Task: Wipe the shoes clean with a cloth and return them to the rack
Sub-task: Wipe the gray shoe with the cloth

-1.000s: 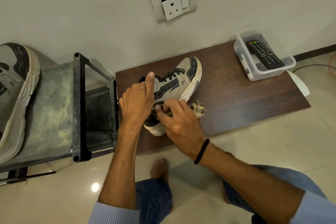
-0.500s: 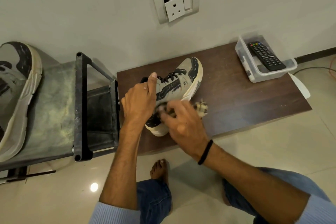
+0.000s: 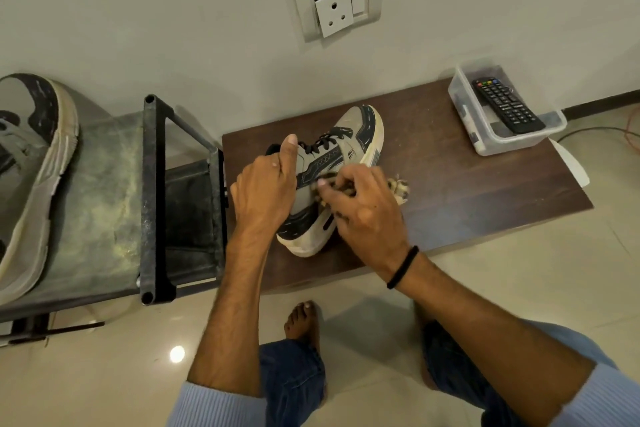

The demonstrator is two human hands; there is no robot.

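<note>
Left hand [image 3: 265,191] grips the shoe [image 3: 332,170] at its collar, thumb up; right hand [image 3: 363,208] bunches the cloth [image 3: 398,188] (patterned) against the shoe's grey-black side.

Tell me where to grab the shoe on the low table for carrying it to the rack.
Take the shoe at its heel collar, coming from the near left. Its heel points toward the person and its toe toward the wall, so the opening gives fingers a rim to hook. The left hand grips there, on the rack side.
</note>
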